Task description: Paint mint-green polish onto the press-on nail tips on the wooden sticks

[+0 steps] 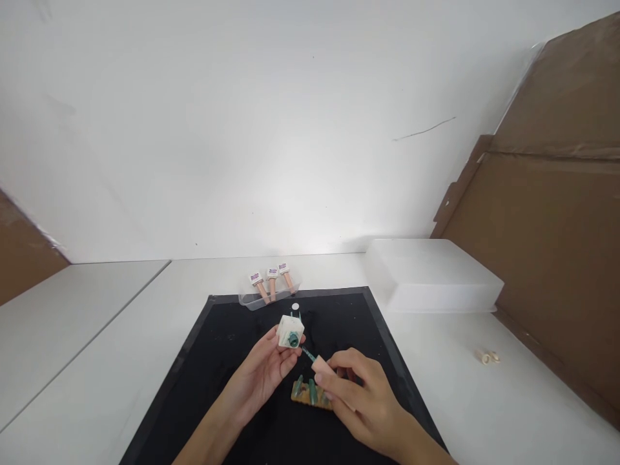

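My left hand [271,361] grips a square white nail polish bottle [289,327], its green-smeared mouth tilted towards me. In my right hand [356,387] is the pink-handled nail polish brush [321,365], held between thumb and fingers. Its green-coated bristles are just right of the bottle, outside the mouth. Below the brush, several green false nails [312,391] stand on a tan strip [305,396] on the black mat [232,342]. My right hand hides the strip's right end. Behind the bottle, a small item with a round white top [295,307] is partly hidden.
A clear tray [252,303] with three pink-handled nail polish bottles [272,278] sits at the mat's back edge. A translucent white bin [436,278] lies upside down at the back right. Two small beige rings [485,356] lie on the white table's right side. Cardboard [547,213] walls the right.
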Available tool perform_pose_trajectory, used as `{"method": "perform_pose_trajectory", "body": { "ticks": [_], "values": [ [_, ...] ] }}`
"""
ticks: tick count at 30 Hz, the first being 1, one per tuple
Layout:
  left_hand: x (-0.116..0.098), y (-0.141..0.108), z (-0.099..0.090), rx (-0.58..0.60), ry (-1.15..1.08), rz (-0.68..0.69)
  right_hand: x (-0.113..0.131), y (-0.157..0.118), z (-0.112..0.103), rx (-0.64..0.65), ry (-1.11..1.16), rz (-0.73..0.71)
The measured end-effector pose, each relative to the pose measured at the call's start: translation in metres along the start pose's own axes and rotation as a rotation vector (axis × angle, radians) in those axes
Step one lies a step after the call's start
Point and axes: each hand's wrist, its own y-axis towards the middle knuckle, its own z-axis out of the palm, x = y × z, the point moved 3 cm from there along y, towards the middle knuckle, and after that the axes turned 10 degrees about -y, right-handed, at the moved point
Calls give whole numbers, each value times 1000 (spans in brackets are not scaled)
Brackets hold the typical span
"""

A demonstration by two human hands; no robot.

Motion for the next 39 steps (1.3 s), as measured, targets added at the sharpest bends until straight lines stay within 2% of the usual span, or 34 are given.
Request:
{"method": "perform_pose_trajectory", "body": {
  "ticks": [7, 13, 21, 39],
  "values": [
    [-3, 0, 0, 35, -46, -23, -3, -1, -1, -37, -44, -1],
    [-4, 0, 0, 76, -82, -25, 0, 2, -1, -9, -8, -47],
    [-1, -3, 6, 95, 15, -1, 2, 6, -1, 31, -7, -77],
    [-6, -4, 11, 158, 114, 94, 1, 5, 3, 25, -122, -83]
  ]
}}
